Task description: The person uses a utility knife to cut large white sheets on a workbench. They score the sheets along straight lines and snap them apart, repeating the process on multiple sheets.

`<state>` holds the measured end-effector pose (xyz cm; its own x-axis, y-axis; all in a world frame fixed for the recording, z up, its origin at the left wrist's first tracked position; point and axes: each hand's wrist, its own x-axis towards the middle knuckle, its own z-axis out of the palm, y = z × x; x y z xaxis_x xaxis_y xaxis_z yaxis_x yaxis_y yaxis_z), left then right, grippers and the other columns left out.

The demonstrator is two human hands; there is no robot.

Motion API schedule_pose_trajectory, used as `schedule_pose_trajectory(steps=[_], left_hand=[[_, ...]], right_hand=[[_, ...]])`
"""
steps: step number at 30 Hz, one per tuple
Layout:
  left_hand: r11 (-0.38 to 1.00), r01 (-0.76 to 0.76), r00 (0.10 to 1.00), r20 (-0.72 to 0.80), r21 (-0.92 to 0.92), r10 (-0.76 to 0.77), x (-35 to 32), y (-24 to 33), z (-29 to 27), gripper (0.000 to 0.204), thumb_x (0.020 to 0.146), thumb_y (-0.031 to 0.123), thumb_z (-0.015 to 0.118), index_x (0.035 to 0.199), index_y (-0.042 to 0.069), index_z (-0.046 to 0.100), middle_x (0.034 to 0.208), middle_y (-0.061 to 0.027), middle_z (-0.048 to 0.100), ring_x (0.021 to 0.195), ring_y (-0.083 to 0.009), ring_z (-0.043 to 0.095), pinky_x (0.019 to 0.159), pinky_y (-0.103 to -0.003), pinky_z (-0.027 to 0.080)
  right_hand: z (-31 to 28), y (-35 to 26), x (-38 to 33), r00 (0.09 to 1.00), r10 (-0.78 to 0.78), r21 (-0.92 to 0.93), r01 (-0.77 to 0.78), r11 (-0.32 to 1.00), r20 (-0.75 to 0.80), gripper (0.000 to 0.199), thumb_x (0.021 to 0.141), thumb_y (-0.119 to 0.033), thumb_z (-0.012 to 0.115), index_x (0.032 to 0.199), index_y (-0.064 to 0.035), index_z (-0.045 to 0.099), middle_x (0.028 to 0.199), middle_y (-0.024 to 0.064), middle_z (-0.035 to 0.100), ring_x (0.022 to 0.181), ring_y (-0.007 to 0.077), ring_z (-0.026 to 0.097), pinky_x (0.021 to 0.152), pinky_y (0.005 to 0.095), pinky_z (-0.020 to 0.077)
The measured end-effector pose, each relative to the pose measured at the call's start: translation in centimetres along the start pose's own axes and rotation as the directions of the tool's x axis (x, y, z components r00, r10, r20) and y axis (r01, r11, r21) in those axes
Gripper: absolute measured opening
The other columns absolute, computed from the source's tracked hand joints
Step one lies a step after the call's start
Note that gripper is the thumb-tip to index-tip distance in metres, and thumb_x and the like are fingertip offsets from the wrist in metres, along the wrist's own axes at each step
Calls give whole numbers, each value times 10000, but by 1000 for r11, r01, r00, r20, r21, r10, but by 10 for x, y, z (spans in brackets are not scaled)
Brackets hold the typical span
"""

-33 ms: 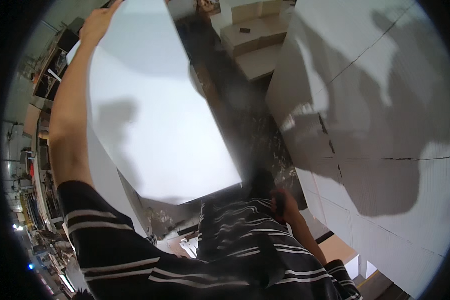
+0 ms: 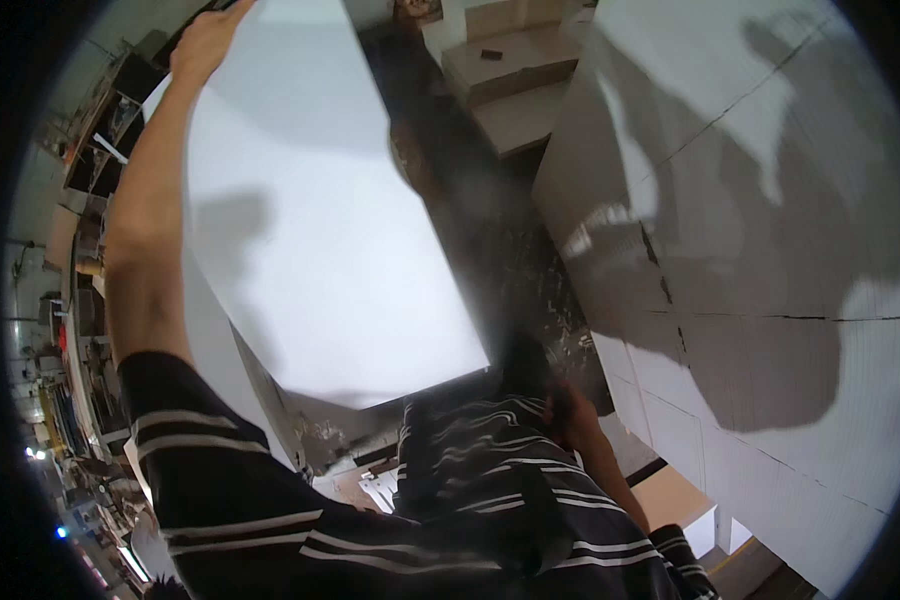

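Note:
A large white panel (image 2: 320, 250) stands tilted in front of me on the left. My left arm reaches along its left side, and my left hand (image 2: 210, 45) is closed on the panel's far left edge; its fingertips run out toward the picture's rim. Low by my right hip, my right hand (image 2: 580, 420) is curled around a dark object (image 2: 559, 405) whose kind is too shadowed to tell. The panel's lower right corner ends a short way from that hand.
To the right rises a big white boarded surface (image 2: 750, 300) with dark cracks and shadows across it. Pale stepped blocks (image 2: 510, 70) stand at the far middle, a small dark piece (image 2: 491, 54) on top. Cluttered shelves (image 2: 95, 170) line the left. Dark stained floor (image 2: 530, 250) lies between.
The white panel and my left hand have shifted slightly to the right in the picture. My right hand stays almost in the same place, still curled.

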<state>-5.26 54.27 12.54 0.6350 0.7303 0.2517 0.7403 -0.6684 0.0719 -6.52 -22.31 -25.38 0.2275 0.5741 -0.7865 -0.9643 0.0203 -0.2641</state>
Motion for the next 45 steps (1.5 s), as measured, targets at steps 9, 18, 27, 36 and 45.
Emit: schedule_pose_trajectory(steps=[9, 18, 27, 36, 45], left_hand=[[999, -32, 970, -241, -9, 29, -36, 66, 84, 478, 1067, 441, 511, 1213, 20, 684, 1210, -150, 732, 1102, -354, 687, 892, -476, 540], [963, 26, 996, -79, -267, -49, -126, 112, 235, 613, 996, 589, 475, 1441, 187, 597, 1407, -171, 639, 1319, -382, 575, 1114, -547, 400], [998, 21, 999, -40, -56, -23, -165, 143, 276, 592, 962, 307, 464, 1546, 220, 502, 1524, -103, 537, 1439, -345, 436, 1161, -603, 260], [994, 53, 995, 94, -101, -43, -156, 161, 278, 627, 955, 351, 423, 1568, 232, 481, 1560, -92, 524, 1457, -325, 435, 1189, -597, 228], [998, 27, 999, 29, -62, -25, -161, 147, 274, 623, 953, 349, 420, 1565, 250, 486, 1557, -50, 531, 1481, -301, 409, 1207, -567, 218]], right_hand=[[-6, 60, -48, 934, -357, -516, 304, 800, -3, 441, 1114, -367, 474, 1462, -100, 516, 1252, 64, 644, 1029, 202, 629, 890, 351, 531], [77, 25, -62, 888, -458, -191, 441, 877, -52, 460, 1072, -261, 600, 1487, -73, 538, 1146, 98, 694, 904, 147, 616, 842, 293, 517], [144, 12, -94, 465, -681, -825, 305, -476, 565, 567, 763, -86, 845, 1311, -175, 728, 1145, 103, 706, 890, 296, 653, 776, 387, 540], [131, 9, -101, 451, -788, -901, 95, -424, 419, 599, 747, -44, 838, 1320, -166, 711, 1122, 95, 704, 902, 299, 647, 779, 404, 516], [141, 24, -106, 416, -823, -916, 62, -397, 386, 529, 763, -54, 835, 1275, -127, 725, 1096, 98, 716, 894, 303, 656, 777, 404, 512]])
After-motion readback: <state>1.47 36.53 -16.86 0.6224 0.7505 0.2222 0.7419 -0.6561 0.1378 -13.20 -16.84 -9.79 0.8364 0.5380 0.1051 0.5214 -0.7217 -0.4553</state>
